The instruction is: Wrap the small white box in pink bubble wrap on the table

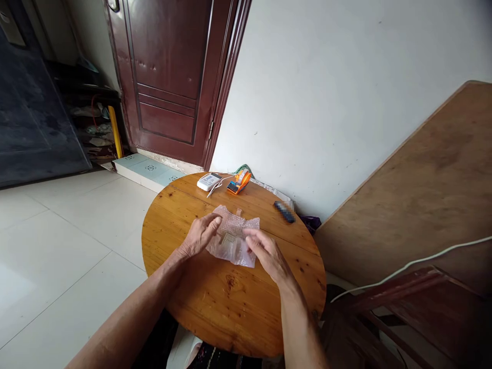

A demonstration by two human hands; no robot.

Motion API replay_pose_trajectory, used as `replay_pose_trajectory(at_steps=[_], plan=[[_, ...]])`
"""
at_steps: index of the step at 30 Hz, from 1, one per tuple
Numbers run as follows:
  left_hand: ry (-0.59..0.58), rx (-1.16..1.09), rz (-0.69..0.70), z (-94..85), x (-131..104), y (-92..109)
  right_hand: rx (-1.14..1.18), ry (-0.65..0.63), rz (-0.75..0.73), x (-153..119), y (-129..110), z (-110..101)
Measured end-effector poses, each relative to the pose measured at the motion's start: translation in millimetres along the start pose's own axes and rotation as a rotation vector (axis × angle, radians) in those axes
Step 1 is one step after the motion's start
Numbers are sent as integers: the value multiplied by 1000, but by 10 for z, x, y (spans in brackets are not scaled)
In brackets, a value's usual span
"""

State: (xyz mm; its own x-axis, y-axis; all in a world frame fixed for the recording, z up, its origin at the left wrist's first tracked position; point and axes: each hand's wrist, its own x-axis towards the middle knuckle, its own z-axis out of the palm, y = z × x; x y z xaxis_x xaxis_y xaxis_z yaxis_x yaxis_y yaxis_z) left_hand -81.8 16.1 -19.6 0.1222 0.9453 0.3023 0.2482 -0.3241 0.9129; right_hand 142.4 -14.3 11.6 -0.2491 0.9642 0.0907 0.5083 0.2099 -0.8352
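1. Wall [326, 77], white and a little marked, stands behind the other things and fills the upper right.
2. A dark red door [165, 66], which appears shut, is to the left of this wall.
3. A brown wooden board [415, 189] is at the right side, in front of the wall.
4. A round wooden table [246, 318] is in the middle, with its far edge near the wall.
5. A sheet of bubble wrap [235, 225] lies on the table, between the two hands. Something flat and rectangular shows through it, but I cannot tell what it is.
6. The left hand [200, 233] is at the left edge of the wrap. Its thumb lies close to the bent forefinger; whether it pinches the plastic, I cannot tell.
7. The right hand [271, 253] is over the right edge, with fingers loosely curved and partly spread, having hold of nothing that I can see.
8. A white device [208, 181] with a thin cable [211, 193] rests at the far edge.
9. An orange tape dispenser [240, 182] is just beside it.
10. A dark, pixelated object [284, 211] lies farther right.
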Motion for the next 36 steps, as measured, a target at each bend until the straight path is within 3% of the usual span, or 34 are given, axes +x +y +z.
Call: replay_pose_trajectory(at_steps=[3,5,6,8,12,14,17,20,22,26,27,29,32,34,36], plan=[[-99,-420,-125,-114,18,11,195,-508,67,-257,-93,22],[-262,-533,-206,-165,30,-17,224,-636,165,-374,-86,69],[-332,-511,-234,-175,32,-36,214,-615,189,-402,-67,85],[-401,-353,-261,-161,26,-68,167,-451,175,-395,-26,90],[-340,-10,-182,-67,-2,-79,-16,-6,59,-212,3,109],[-317,82,-82,-32,-12,-68,-122,120,-12,-98,9,196],[-338,169,17,-3,-23,-70,-218,103,-66,26,33,383],[-347,222,10,30,-35,-103,-187,63,-43,34,45,434],[-355,261,11,57,-44,-125,-116,168,-18,-26,60,310],[-350,309,71,90,-69,-124,-192,546,82,-209,277,-188],[-341,314,80,90,-75,-116,-235,577,131,-255,382,-312],[-337,315,87,85,-88,-95,-304,519,245,-341,615,-506],[-348,287,106,88,-106,-59,-426,468,323,-433,851,-640],[-325,277,124,107,-118,-37,-511,563,260,-459,827,-642],[-293,289,127,138,-131,-27,-545,646,127,-458,638,-588]])
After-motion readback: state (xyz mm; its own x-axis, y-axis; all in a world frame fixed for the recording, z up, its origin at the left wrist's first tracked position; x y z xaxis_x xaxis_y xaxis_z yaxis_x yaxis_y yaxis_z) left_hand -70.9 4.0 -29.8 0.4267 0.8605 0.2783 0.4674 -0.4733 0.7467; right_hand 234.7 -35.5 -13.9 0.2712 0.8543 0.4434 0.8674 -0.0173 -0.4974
